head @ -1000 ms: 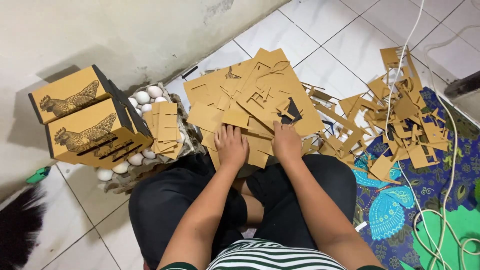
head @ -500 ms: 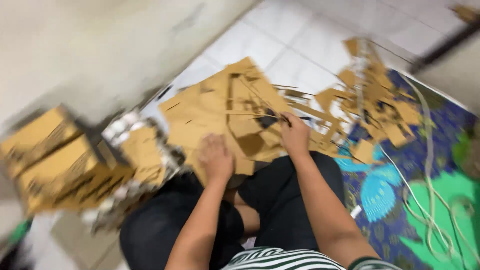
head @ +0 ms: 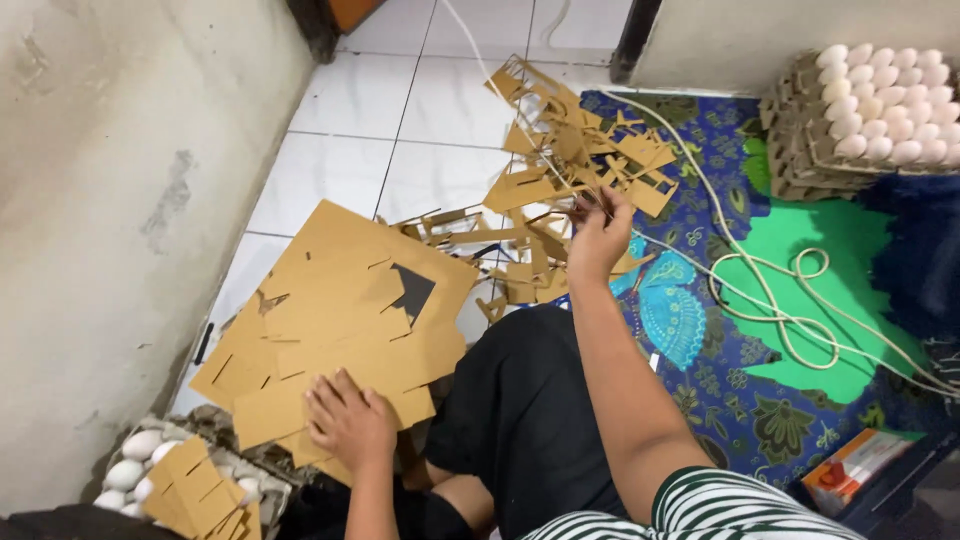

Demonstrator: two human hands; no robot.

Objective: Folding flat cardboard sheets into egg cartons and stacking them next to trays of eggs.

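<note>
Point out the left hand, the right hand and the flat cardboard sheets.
left hand [head: 348, 422], head view, back of hand.
right hand [head: 598, 236], head view, knuckles.
flat cardboard sheets [head: 335, 300], head view, top sheet's middle.

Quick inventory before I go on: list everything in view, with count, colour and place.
Flat cardboard sheets: a stack, brown, on the floor at left.
Cardboard offcuts: a heap, brown, centre top.
Egg trays: a stack, grey with white eggs, top right.
Second egg tray: one, white eggs, bottom left, cut cardboard pieces on it.
Cord: one, cream, looped on the mat.
Mat: one, blue and green patterned, right.
Small box: one, orange and white, bottom right.
Left hand: flat on the sheets.
Right hand: pinching an offcut.
</note>
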